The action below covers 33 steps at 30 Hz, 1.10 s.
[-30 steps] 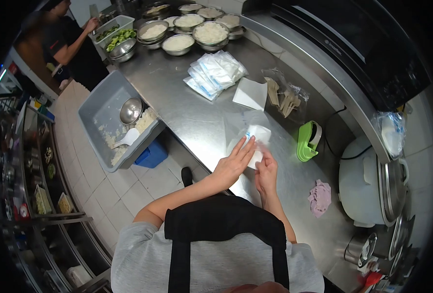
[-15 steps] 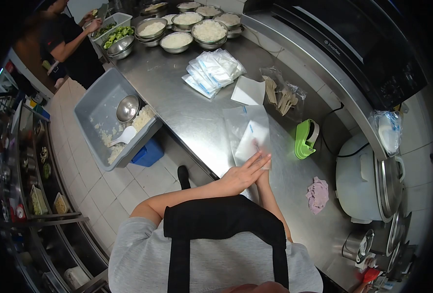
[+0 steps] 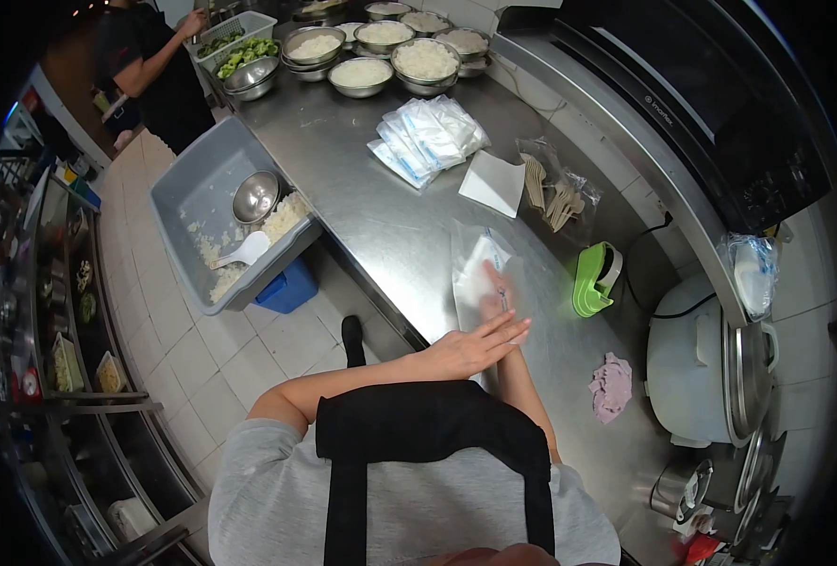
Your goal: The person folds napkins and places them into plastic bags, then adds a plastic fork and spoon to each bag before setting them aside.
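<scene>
A clear plastic bag (image 3: 463, 283) with blue print lies on the steel table (image 3: 362, 226) in front of me. My right hand (image 3: 496, 291) is inside it, blurred by the film, closed on a flat white folded paper (image 3: 483, 251). My left hand (image 3: 473, 349) crosses over my right wrist at the mouth of the bag. Its fingers are straight and press on the bag's edge, holding it; the thumb is hidden. Beyond the bag, a white sheet (image 3: 492, 185) lies near a stack of filled plastic bags (image 3: 428, 141) with blue print.
At the table's left edge is a grey tub (image 3: 175, 203) with rice, a metal bowl (image 3: 256, 197) and a white paddle (image 3: 246, 250). Rice bowls (image 3: 426, 60) crowd the far end. Wooden cutlery (image 3: 562, 203), a green holder (image 3: 592, 283) and a pink cloth (image 3: 611, 387) lie rightward. A co-worker (image 3: 154, 75) stands far left.
My right hand has slid deeper into the bag, pushing the white paper toward its far end. My left hand stays at the mouth. The whole view has shifted slightly.
</scene>
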Each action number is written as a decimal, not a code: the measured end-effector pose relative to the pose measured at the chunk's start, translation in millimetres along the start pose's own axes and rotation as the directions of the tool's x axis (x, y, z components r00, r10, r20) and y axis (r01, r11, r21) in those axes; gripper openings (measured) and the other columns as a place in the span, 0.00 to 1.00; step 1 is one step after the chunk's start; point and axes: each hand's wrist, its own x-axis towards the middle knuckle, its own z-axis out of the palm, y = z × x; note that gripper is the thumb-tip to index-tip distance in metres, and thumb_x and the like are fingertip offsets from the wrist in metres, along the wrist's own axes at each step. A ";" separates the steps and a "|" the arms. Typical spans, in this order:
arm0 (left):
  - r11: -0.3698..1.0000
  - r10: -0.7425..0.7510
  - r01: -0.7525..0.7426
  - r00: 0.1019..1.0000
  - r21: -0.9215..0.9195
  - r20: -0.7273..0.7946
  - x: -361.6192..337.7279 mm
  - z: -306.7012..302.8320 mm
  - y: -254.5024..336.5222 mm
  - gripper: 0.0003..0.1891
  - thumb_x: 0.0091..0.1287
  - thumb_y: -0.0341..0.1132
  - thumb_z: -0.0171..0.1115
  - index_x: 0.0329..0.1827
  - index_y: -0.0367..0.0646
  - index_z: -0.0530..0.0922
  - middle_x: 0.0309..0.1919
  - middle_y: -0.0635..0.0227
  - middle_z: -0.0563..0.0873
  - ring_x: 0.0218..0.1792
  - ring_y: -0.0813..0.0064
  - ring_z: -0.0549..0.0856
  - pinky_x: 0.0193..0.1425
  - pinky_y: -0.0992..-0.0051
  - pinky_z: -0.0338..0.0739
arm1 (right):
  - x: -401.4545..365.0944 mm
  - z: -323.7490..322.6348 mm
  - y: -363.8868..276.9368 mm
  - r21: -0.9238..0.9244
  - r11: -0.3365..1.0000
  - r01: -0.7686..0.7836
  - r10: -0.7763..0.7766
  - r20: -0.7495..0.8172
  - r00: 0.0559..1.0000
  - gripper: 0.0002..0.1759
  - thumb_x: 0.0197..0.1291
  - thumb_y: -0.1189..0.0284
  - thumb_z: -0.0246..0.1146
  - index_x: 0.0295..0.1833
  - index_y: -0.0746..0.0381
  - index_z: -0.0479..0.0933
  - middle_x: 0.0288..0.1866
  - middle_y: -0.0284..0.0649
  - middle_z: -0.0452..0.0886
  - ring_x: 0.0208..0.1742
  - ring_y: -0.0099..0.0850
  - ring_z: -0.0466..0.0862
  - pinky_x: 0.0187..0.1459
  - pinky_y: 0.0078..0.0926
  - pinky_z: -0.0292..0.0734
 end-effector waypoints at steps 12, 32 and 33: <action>0.989 0.070 -0.049 0.987 0.140 -0.145 -8.4 23.9 -16.9 0.36 0.52 0.14 0.49 0.69 0.41 0.58 0.72 0.63 0.51 0.72 0.59 0.53 0.30 0.84 0.82 | 15.5 26.9 58.2 0.626 0.744 -0.234 0.109 0.231 0.967 0.17 0.63 0.70 0.47 0.52 0.64 0.74 0.48 0.38 0.77 0.46 0.28 0.77 0.48 0.21 0.72; 0.974 -0.224 0.224 0.975 0.031 -0.015 -27.8 10.8 -29.2 0.38 0.52 0.16 0.50 0.70 0.39 0.53 0.73 0.60 0.49 0.72 0.59 0.50 0.39 0.80 0.84 | 107.0 76.4 70.5 -0.058 0.991 -0.124 0.135 0.258 0.957 0.26 0.45 0.68 0.68 0.50 0.68 0.71 0.42 0.50 0.79 0.41 0.36 0.81 0.43 0.30 0.75; 0.974 -0.225 0.226 0.974 0.031 -0.013 -27.9 10.4 -30.4 0.38 0.52 0.16 0.50 0.70 0.39 0.53 0.73 0.60 0.49 0.72 0.59 0.50 0.39 0.80 0.84 | 103.0 74.2 64.4 -0.056 0.991 -0.125 0.136 0.259 0.956 0.26 0.45 0.68 0.68 0.50 0.68 0.71 0.42 0.50 0.79 0.41 0.36 0.81 0.43 0.30 0.75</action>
